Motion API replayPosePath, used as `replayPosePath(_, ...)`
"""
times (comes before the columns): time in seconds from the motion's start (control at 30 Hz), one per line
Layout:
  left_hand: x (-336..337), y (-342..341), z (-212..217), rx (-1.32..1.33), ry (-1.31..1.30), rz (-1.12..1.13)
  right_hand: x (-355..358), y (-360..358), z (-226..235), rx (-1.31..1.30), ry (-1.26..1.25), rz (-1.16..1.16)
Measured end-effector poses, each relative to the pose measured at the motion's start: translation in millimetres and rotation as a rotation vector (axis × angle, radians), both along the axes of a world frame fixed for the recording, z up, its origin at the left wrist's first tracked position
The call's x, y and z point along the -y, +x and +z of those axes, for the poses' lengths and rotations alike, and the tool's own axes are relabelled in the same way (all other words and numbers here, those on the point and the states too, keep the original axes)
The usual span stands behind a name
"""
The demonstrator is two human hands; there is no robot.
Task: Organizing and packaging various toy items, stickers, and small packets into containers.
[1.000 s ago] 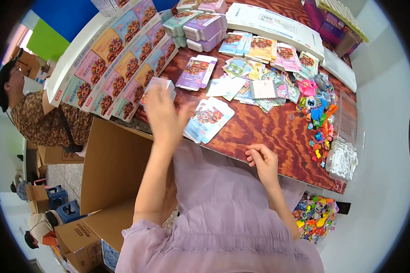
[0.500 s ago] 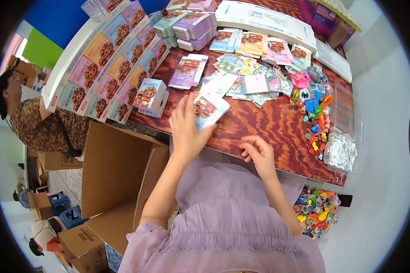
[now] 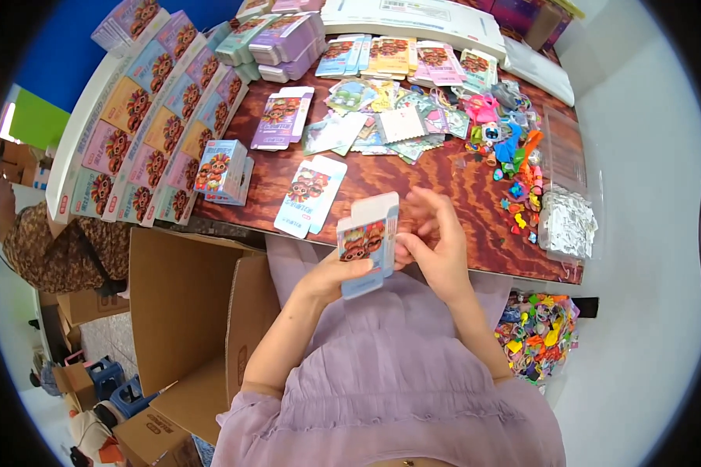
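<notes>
In my left hand (image 3: pixel 333 274) is a small light-blue carton (image 3: pixel 370 243) with a printed cartoon picture, its top flap standing up. The thumb presses on the printed face. My right hand (image 3: pixel 438 241) is at the carton's right side, fingers curled and partly spread, the fingertips at or close to its edge. A flat light-blue carton (image 3: pixel 310 196) lies on the table just beyond my left hand. Farther back lies a flat purple carton (image 3: pixel 283 118). Left of these stand small blue filled boxes (image 3: pixel 222 173).
A tiered display (image 3: pixel 136 140) of printed boxes stands at the left. Behind are stacked cartons (image 3: pixel 288 39), piled cards (image 3: pixel 401 124), and loose colourful trinkets (image 3: pixel 514 156). A clear tray (image 3: pixel 568 222) holds silvery packets at the right. A large open cardboard box (image 3: pixel 183 300) stands below the table's left edge.
My left hand has come back toward me and now holds a light-blue carton, leaving another on the table. My right hand has moved up to the carton's side. The view has shifted.
</notes>
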State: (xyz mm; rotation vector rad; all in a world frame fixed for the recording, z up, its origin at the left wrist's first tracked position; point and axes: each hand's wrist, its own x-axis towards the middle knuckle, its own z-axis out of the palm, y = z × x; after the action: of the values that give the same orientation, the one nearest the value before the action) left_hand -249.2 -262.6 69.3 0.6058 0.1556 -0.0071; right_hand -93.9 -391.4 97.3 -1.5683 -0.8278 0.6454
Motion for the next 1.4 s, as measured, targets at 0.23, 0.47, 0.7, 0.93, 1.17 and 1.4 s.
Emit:
replayPosePath(0.23, 7.0, 0.9, -3.0, -0.107, 0.631, -0.06, 5.8, 4.5, 3.0, 0.392, 0.131, 0.158)
replayPosePath(0.47, 15.6, 4.7, 12.3, -0.119, 0.371, 0.184, 12.7, -4.6, 9.7, -0.363, 0.292, 0.173)
replayPosePath(0.7, 27.0, 1.9, -11.3, -0.106, 0.245, 0.223, 17.6, -6.1, 7.6, 0.051, 0.079, 0.138)
replayPosePath(0.93, 29.2, 2.9, 30.6, -0.144, 0.753, 0.486, 18.8, -13.7, 0.1, -0.232, 0.284, -0.076)
replayPosePath(1.17, 26.5, -4.9, 38.0, -0.158, 1.26, 0.388, 29.7, 4.5, -9.8, -0.204, 0.244, 0.051)
replayPosePath(1.4, 27.3, -1.7, 36.9, -0.164, 1.041, 0.342, 27.6, -3.9, 14.4, -0.235, 0.175, -0.001)
